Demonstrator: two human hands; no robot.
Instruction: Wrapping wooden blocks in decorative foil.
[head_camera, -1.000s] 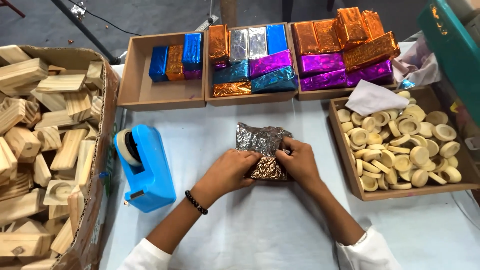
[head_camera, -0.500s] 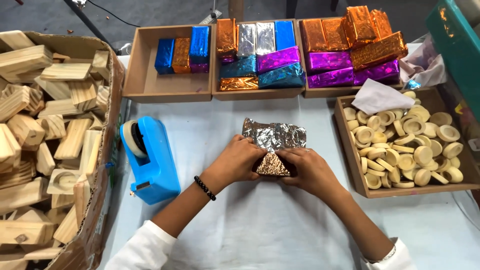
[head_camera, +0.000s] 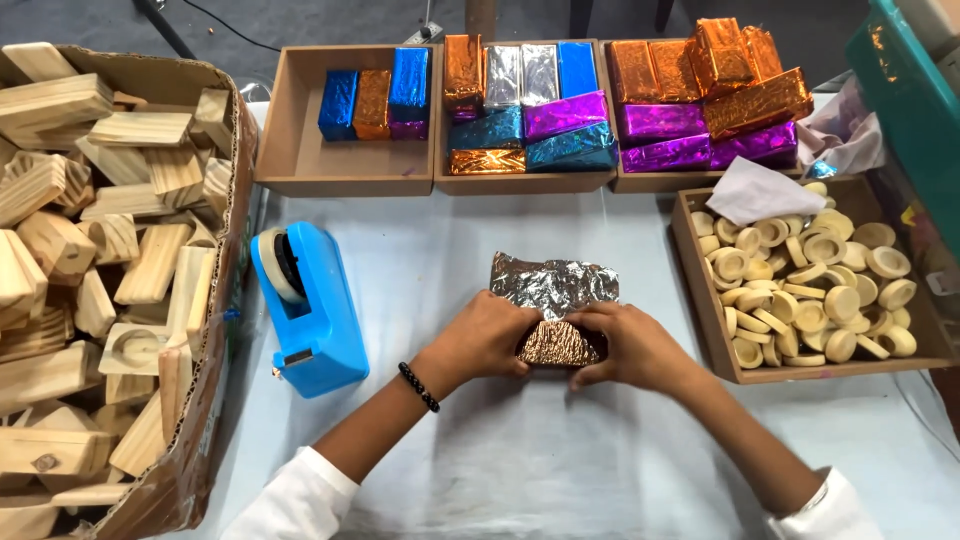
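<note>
- Foil-wrapped block (head_camera: 556, 312): lies on the white table (head_camera: 520, 460), just right of the blue tape dispenser (head_camera: 308, 305). Silver foil is crumpled over its far part; the near end shows a bronze-coloured folded triangle.
- Left hand (head_camera: 488, 338): right of the dispenser, curled around the block's left near corner, fingers pressed to the foil; a dark bead bracelet (head_camera: 419, 387) sits on the wrist.
- Right hand (head_camera: 628, 345): further right of the dispenser, closed on the block's right near corner, thumb on the folded end.
- Cardboard carton (head_camera: 205, 420): left of the dispenser, almost touching it, heaped with plain wooden blocks (head_camera: 120, 240).
- Three shallow trays beyond the dispenser: the left tray (head_camera: 300, 170) holds a few blue, orange and purple wrapped blocks; the middle tray (head_camera: 520, 180) mixed colours including silver; the right tray (head_camera: 650, 182) mostly orange and purple, stacked high.
- Tray of round wooden pieces (head_camera: 705, 300): well to the right of the dispenser, past the hands, with a white paper sheet (head_camera: 760, 190) at its far edge.
</note>
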